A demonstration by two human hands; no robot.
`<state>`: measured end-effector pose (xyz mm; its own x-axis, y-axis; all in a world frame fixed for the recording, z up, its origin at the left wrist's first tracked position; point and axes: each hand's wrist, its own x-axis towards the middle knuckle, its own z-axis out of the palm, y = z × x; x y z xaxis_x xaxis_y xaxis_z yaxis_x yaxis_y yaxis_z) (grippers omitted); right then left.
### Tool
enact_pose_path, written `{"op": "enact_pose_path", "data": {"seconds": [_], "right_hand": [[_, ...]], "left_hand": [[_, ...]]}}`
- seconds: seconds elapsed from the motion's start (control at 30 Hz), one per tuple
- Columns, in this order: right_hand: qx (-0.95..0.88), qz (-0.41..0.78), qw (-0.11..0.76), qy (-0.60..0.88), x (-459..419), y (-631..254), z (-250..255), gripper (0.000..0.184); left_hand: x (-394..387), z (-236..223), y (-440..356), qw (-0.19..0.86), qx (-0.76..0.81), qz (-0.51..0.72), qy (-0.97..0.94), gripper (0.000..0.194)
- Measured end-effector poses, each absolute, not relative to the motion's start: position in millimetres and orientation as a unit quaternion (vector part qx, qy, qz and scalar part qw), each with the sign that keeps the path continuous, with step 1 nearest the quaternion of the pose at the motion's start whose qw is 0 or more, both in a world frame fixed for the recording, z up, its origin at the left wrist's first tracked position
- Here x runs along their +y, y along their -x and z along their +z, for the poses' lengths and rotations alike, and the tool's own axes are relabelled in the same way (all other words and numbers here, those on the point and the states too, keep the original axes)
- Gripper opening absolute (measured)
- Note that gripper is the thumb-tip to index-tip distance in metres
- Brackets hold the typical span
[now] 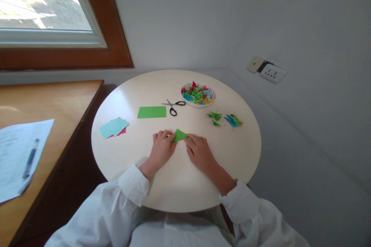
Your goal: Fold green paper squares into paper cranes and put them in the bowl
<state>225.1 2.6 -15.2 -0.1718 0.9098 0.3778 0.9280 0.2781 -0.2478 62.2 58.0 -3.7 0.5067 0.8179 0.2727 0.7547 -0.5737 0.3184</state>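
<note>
A small piece of folded green paper, roughly triangular, lies low at the middle of the table between my hands. My left hand grips its left corner between thumb and fingers. On the opposite corner are the fingertips of my right hand, bent and pressed together. Beyond my left hand lies a flat green paper rectangle. Scissors with black handles rest beside it, blades spread. Several small folded green paper cranes are grouped past my right hand.
A white bowl full of colourful paper cranes stands at the back of the round table. Coloured paper strips lie at the right, light blue paper squares at the left. A wooden desk holds a pen on paper sheets.
</note>
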Motion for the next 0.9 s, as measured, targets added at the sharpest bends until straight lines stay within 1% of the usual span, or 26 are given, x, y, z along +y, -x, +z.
{"op": "enact_pose_path", "data": {"seconds": [0.17, 0.27, 0.37, 0.53, 0.63, 0.8, 0.9], "right_hand": [[-0.763, -0.022, 0.237, 0.601, 3, -225, -15, 0.031], [-0.763, -0.019, 0.237, 0.602, 2, -225, -15, 0.031], [-0.762, -0.015, 0.237, 0.602, 2, -225, -14, 0.031], [-0.763, -0.014, 0.238, 0.601, 2, -225, -13, 0.031], [-0.762, -0.015, 0.237, 0.602, 2, -225, -14, 0.031], [-0.764, -0.010, 0.243, 0.598, 3, -225, -15, 0.031], [-0.760, -0.005, 0.254, 0.598, 3, -225, -15, 0.031]], "left_hand": [[64, -1, -65, 0.092, 0.485, 0.194, -0.848, 0.037], [66, 0, -67, 0.110, 0.498, 0.173, -0.842, 0.032], [66, -2, -68, 0.117, 0.493, 0.180, -0.843, 0.027], [63, -4, -68, 0.089, 0.473, 0.196, -0.854, 0.033], [63, -5, -68, 0.090, 0.462, 0.200, -0.859, 0.036], [65, -8, -71, 0.131, 0.462, 0.237, -0.845, 0.034], [66, -12, -71, 0.139, 0.455, 0.272, -0.837, 0.029]]}}
